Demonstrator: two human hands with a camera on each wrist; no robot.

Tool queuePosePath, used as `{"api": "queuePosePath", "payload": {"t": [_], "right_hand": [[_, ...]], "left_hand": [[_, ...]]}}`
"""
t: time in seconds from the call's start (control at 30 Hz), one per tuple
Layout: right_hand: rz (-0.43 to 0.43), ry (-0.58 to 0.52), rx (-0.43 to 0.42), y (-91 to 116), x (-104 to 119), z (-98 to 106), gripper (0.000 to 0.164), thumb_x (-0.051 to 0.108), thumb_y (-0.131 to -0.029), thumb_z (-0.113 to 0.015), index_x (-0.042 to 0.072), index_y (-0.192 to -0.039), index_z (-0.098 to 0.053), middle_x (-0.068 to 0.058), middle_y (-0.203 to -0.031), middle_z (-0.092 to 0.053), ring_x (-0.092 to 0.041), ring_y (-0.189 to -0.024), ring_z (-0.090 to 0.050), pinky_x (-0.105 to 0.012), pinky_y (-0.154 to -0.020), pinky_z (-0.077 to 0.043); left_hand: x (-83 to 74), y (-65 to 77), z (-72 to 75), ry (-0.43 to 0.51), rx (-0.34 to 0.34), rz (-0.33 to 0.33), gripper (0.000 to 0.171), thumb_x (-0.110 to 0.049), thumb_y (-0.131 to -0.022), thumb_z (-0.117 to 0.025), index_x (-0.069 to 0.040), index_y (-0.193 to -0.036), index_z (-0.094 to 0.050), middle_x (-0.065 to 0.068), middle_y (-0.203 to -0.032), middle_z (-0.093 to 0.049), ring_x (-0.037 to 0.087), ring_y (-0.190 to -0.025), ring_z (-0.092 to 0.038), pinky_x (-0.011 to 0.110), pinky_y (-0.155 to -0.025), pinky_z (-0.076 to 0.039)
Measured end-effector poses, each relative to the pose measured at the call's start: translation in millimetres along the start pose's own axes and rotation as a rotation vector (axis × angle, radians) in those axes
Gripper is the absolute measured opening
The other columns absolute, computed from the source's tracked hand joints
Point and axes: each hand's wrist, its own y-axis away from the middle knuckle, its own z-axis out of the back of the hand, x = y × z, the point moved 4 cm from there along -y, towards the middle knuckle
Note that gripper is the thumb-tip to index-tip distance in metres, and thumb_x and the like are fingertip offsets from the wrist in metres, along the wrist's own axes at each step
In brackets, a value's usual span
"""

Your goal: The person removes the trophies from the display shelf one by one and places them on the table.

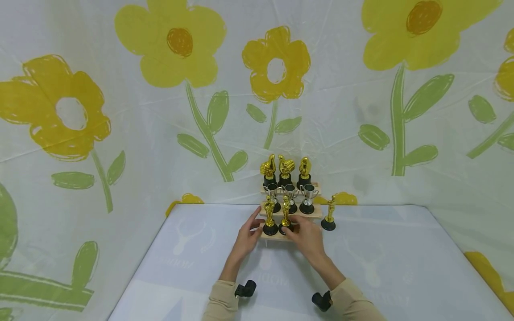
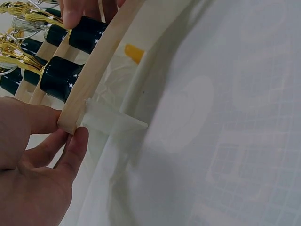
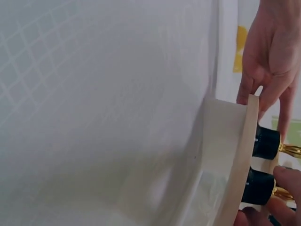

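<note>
My left hand (image 1: 244,243) holds the left end of the lowest wooden step (image 2: 96,63) of a tiered display stand, thumb on one side and fingers on the other. Two small gold figurine trophies on black bases stand upright on that step. Around the base of the right-hand figurine trophy (image 1: 286,213), my right hand (image 1: 309,236) curls its thumb and fingers. Beside it, the left-hand figurine trophy (image 1: 269,214) is untouched. A third gold figurine trophy (image 1: 330,214) stands on the table, right of the stand.
Silver two-handled cups (image 1: 308,192) line the middle step. Gold hand-shaped trophies (image 1: 287,167) stand on the top step, against a flower-printed curtain (image 1: 329,120). A pale cloth (image 1: 180,263) covers the table. Black wrist cameras (image 1: 246,289) sit at both cuffs.
</note>
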Motion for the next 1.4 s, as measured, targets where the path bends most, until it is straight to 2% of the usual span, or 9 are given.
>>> {"api": "queuePosePath", "payload": {"t": [0.13, 0.37, 0.53, 0.73, 0.9, 1.4], "right_hand": [[-0.037, 0.046, -0.007, -0.7, 1.4, -2.2, 0.035, 0.036, -0.077, -0.082, 0.015, -0.104, -0.074, -0.002, -0.087, -0.076, -0.011, -0.068, -0.063, -0.028, -0.058, -0.046], [-0.08, 0.026, -0.009, -0.9, 0.9, -5.6, 0.032, 0.033, -0.078, -0.082, 0.013, -0.102, -0.074, -0.003, -0.091, -0.077, -0.012, -0.069, -0.065, -0.027, -0.058, -0.046], [-0.088, 0.01, 0.003, -1.1, 0.3, -5.9, 0.031, 0.032, -0.079, -0.082, 0.014, -0.103, -0.073, -0.002, -0.092, -0.077, -0.01, -0.069, -0.062, -0.025, -0.059, -0.045], [-0.069, 0.008, 0.004, -0.4, 1.0, -5.5, 0.035, 0.029, -0.078, -0.082, 0.01, -0.107, -0.074, -0.006, -0.098, -0.077, -0.018, -0.081, -0.068, -0.033, -0.067, -0.051], [-0.07, -0.034, 0.023, -0.5, 0.2, -6.7, 0.035, 0.025, -0.078, -0.082, 0.007, -0.107, -0.074, -0.009, -0.101, -0.076, -0.024, -0.091, -0.071, -0.041, -0.075, -0.056], [-0.09, -0.044, 0.081, -2.2, -3.7, -9.0, 0.037, 0.026, -0.079, -0.082, 0.007, -0.109, -0.073, -0.009, -0.103, -0.075, -0.02, -0.091, -0.07, -0.037, -0.076, -0.057]], "left_hand": [[1.1, -0.6, -0.4, -0.004, 0.0, -0.002, 0.068, 0.003, -0.095, -0.054, -0.027, -0.153, -0.035, 0.019, -0.123, -0.066, 0.038, -0.116, -0.062, 0.051, -0.097, -0.052], [1.8, -0.5, -1.5, -0.002, 0.009, 0.009, 0.069, 0.002, -0.095, -0.054, -0.03, -0.153, -0.033, 0.017, -0.125, -0.066, 0.036, -0.117, -0.061, 0.049, -0.098, -0.051], [-0.6, -0.7, -1.5, -0.012, -0.001, 0.005, 0.068, 0.003, -0.095, -0.054, -0.027, -0.153, -0.033, 0.018, -0.124, -0.066, 0.036, -0.116, -0.062, 0.049, -0.097, -0.052], [-21.1, 3.9, 0.7, 0.0, -0.002, -0.005, 0.066, 0.008, -0.094, -0.051, -0.014, -0.154, -0.033, 0.027, -0.123, -0.063, 0.045, -0.116, -0.059, 0.056, -0.097, -0.05], [-39.0, 9.4, 5.6, 0.006, 0.032, 0.001, 0.064, 0.009, -0.094, -0.05, -0.008, -0.153, -0.032, 0.029, -0.124, -0.062, 0.046, -0.117, -0.059, 0.054, -0.098, -0.05], [-41.9, 11.3, 5.9, 0.006, 0.034, -0.007, 0.064, 0.007, -0.094, -0.051, -0.01, -0.153, -0.033, 0.03, -0.124, -0.061, 0.047, -0.117, -0.058, 0.056, -0.098, -0.049]]}}
